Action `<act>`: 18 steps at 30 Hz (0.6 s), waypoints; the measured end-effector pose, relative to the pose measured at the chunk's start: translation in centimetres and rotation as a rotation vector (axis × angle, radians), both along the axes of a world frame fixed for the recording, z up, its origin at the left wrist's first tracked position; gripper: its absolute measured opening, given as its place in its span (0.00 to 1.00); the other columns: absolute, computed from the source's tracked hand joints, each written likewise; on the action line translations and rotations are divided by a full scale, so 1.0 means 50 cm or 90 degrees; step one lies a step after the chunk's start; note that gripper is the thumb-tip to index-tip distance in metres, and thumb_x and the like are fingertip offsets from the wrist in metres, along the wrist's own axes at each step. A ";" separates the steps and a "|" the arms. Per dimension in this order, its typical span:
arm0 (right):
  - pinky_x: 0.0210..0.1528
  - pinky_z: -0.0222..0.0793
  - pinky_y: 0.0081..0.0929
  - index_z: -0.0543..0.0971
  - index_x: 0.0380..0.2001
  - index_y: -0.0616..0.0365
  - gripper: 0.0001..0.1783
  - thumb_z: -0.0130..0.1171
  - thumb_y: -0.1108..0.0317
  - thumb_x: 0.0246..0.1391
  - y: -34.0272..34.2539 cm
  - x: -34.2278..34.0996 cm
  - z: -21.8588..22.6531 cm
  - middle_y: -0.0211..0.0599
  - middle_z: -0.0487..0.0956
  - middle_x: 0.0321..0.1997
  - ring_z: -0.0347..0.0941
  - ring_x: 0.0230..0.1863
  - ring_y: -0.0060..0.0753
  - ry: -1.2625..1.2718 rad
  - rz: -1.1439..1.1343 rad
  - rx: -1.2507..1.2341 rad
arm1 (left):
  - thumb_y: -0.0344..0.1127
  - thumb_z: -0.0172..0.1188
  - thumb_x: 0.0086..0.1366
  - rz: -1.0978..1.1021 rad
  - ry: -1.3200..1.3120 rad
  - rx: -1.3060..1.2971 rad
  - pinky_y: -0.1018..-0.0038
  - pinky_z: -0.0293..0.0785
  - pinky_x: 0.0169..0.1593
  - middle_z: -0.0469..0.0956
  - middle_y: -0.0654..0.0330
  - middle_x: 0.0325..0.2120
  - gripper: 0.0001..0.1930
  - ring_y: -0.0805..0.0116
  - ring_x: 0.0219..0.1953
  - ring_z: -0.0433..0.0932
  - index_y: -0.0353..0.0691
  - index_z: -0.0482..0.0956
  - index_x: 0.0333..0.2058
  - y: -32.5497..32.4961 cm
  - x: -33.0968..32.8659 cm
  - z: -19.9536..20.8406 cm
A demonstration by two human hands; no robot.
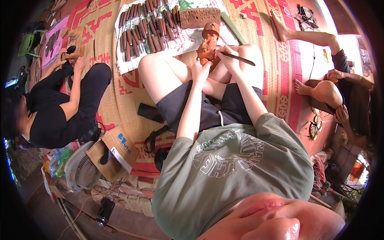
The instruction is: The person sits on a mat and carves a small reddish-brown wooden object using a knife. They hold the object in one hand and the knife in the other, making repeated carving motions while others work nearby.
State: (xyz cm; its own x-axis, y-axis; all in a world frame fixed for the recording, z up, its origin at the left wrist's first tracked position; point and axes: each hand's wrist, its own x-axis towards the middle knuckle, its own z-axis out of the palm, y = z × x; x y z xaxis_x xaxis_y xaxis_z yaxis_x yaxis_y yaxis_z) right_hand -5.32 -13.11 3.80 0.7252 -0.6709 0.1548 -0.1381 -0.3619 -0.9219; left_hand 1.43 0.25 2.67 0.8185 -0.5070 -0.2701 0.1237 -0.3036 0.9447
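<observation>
A reddish-brown wood carving [207,47] on a block-shaped base stands tilted in front of my crossed legs. My left hand [201,71] is closed round its lower end. My right hand [229,61] grips a slim carving tool [244,61] whose dark handle sticks out to the right. The tool's front end points at the carving's right side; whether it touches the wood I cannot tell. Beyond my knees, many wooden-handled carving tools [148,28] lie in rows on a white cloth [124,66]. A carved wooden block [199,18] lies beside them.
A woven red-and-tan mat [128,100] lies under me. A phone [151,112] rests by my left thigh; a cardboard box [116,154] and a grey fan [85,172] stand behind it. One person [52,116] at left handles a wooden piece; another [326,92] sits at right.
</observation>
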 end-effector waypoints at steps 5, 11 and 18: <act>0.25 0.67 0.20 0.74 0.24 0.62 0.06 0.61 0.72 0.45 -0.003 0.004 -0.021 0.36 0.76 0.20 0.72 0.22 0.22 -0.001 0.025 -0.037 | 0.40 0.60 0.45 0.002 0.003 0.003 0.66 0.69 0.26 0.73 0.49 0.13 0.14 0.59 0.18 0.75 0.31 0.75 0.19 0.001 0.003 -0.016; 0.25 0.66 0.19 0.74 0.24 0.62 0.04 0.59 0.74 0.46 -0.009 0.000 -0.003 0.35 0.76 0.19 0.71 0.21 0.21 -0.018 -0.084 -0.014 | 0.40 0.59 0.44 -0.021 -0.031 0.027 0.65 0.70 0.27 0.73 0.48 0.13 0.15 0.56 0.19 0.76 0.31 0.75 0.19 0.001 0.004 -0.015; 0.30 0.67 0.17 0.75 0.25 0.61 0.05 0.62 0.73 0.45 -0.012 -0.014 -0.005 0.34 0.77 0.22 0.72 0.27 0.18 0.012 -0.008 0.016 | 0.41 0.59 0.44 0.000 -0.057 0.007 0.65 0.70 0.28 0.74 0.46 0.16 0.15 0.53 0.21 0.76 0.31 0.75 0.20 -0.003 0.002 -0.018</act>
State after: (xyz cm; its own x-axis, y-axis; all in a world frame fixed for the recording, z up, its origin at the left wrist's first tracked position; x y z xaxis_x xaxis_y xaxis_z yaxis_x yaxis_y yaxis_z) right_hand -6.00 -13.72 3.54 0.7195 -0.6834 0.1233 -0.1603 -0.3362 -0.9280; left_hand 1.51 0.09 1.77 0.8391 -0.5052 -0.2015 0.0392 -0.3134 0.9488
